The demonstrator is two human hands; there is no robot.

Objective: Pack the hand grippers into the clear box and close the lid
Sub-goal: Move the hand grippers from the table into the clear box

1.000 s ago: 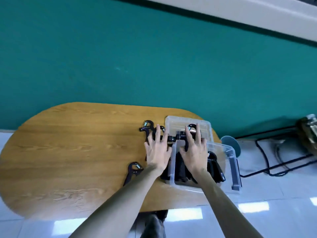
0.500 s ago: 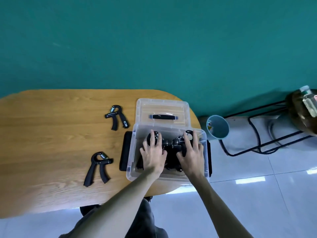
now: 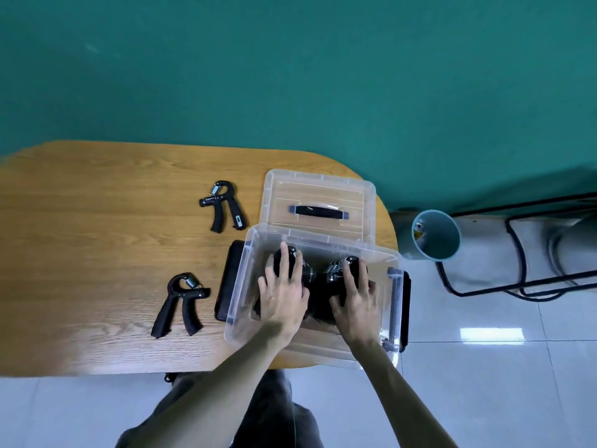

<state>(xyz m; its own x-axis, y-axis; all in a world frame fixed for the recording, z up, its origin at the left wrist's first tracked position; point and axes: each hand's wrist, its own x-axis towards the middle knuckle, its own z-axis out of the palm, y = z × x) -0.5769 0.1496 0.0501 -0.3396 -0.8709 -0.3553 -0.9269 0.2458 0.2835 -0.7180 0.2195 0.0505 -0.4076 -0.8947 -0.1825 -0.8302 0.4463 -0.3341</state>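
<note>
The clear box stands open at the right end of the wooden table. Both hands are down inside it. My left hand lies over and holds black hand grippers in the left half. My right hand covers and holds another black bunch in the right half. The clear lid, with a dark handle, lies flat just behind the box. Two more hand grippers lie loose on the table: one left of the lid, one left of the box.
Black latches hang on the box's left side and right side. The box's near right corner overhangs the table edge. A teal cone-shaped bin and a black metal frame stand on the tiled floor to the right.
Both hands have gone from the box's far rim down into the box with the hand grippers. In the last half second they hardly moved.
</note>
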